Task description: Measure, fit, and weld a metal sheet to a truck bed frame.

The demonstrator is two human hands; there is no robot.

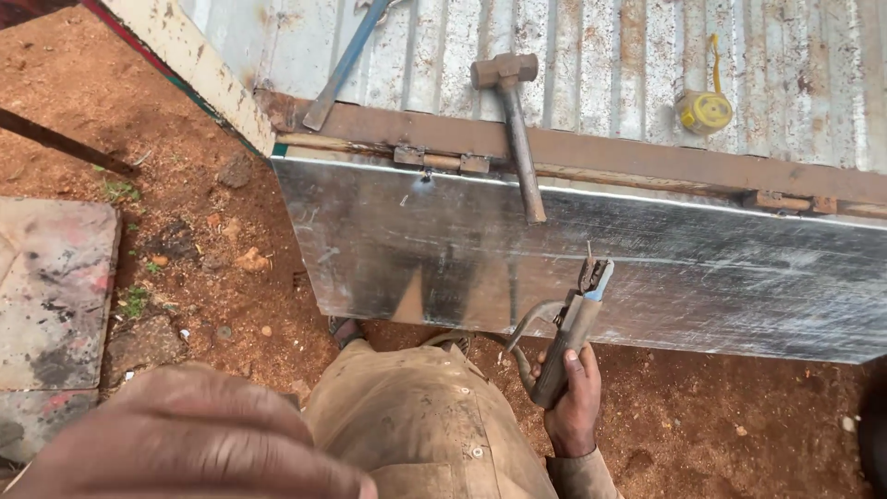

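Observation:
My right hand (575, 407) grips a welding electrode holder (570, 333) by its handle, jaws pointing up with a short stub of rod in them, in front of a shiny steel sheet panel (443, 249). The holder's tip is just short of the panel's lower part. My left hand (194, 444) is raised very close to the camera at the bottom left, blurred, fingers together; nothing shows in it. A hammer (514, 120) with a steel handle lies across the rusty frame bar (628, 152) above the panel.
A yellow tape measure (705, 111) lies on corrugated metal sheeting (601, 55) at the top right. A blue-handled tool (344, 65) leans at the top. Red dirt ground (185, 212) and a worn slab (51, 296) lie to the left. Hinges (442, 159) sit on the frame.

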